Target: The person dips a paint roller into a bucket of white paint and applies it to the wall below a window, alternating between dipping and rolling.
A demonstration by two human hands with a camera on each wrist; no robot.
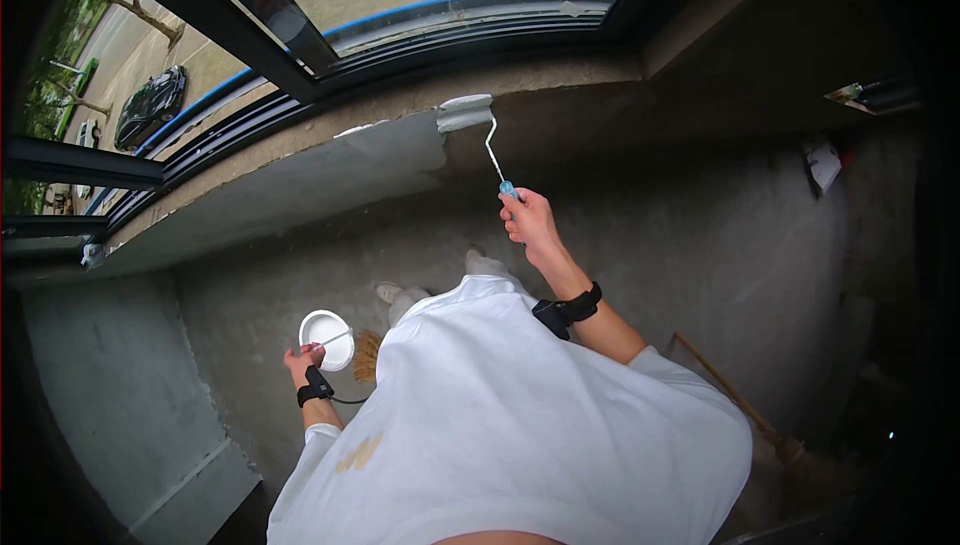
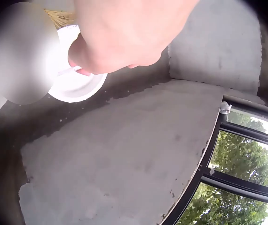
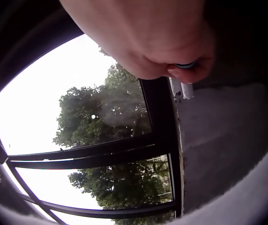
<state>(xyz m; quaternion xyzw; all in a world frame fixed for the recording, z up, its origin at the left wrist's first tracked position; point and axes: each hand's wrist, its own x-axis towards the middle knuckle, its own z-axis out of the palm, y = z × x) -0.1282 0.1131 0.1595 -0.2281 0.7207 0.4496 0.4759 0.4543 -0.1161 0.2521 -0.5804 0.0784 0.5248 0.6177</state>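
My right hand (image 1: 532, 221) grips the blue handle of a paint roller (image 1: 508, 188) and stretches forward toward the wall under the window. The white roller sleeve (image 1: 465, 113) lies against the top of that wall, at the sill edge and the right end of a pale painted stretch (image 1: 350, 160). Low on the left, my left hand (image 1: 303, 358) holds a white bucket (image 1: 327, 314) by its thin handle. Pale paint shows inside the bucket. In the left wrist view the hand (image 2: 124, 37) covers part of the bucket (image 2: 77, 96); in the right wrist view the fingers (image 3: 192, 72) wrap the roller's handle.
A dark-framed window (image 1: 470, 40) runs above the rough sill (image 1: 590, 70). A straw broom head (image 1: 367, 356) is beside the bucket. Behind on the right lies a long wooden stick (image 1: 725, 385). The side wall at left (image 1: 110, 375) is pale grey.
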